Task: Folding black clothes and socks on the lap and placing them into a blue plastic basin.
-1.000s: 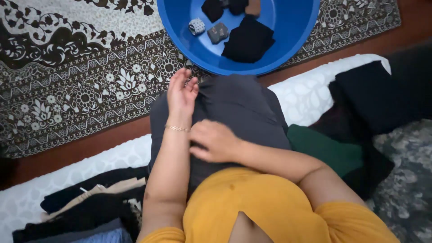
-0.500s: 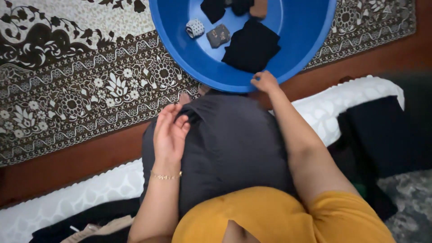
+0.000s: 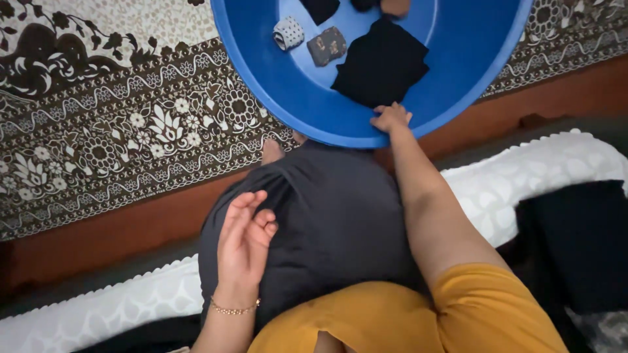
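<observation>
My right hand [image 3: 390, 117] is stretched forward and grips the near rim of a big blue plastic basin [image 3: 261, 85] on the carpet. Inside the basin lie a folded black cloth [image 3: 381, 62], a dark grey patterned sock roll [image 3: 327, 46] and a white patterned sock roll [image 3: 288, 33]. My left hand [image 3: 244, 245] rests open, fingers spread, on the dark grey skirt [image 3: 333, 222] over my lap, a thin gold bracelet at its wrist. A bare toe [image 3: 271, 151] pokes out past the skirt's hem.
A brown and cream floral carpet [image 3: 118, 117] covers the floor under the basin. I sit on a white patterned cover [image 3: 523, 183]. Black folded clothes [image 3: 575, 242] lie on it at my right. More dark items sit at the basin's far edge.
My right hand left my lap, reached forward and took the basin's near rim. The basin now sits closer and larger in view. My left hand slid back along the skirt.
</observation>
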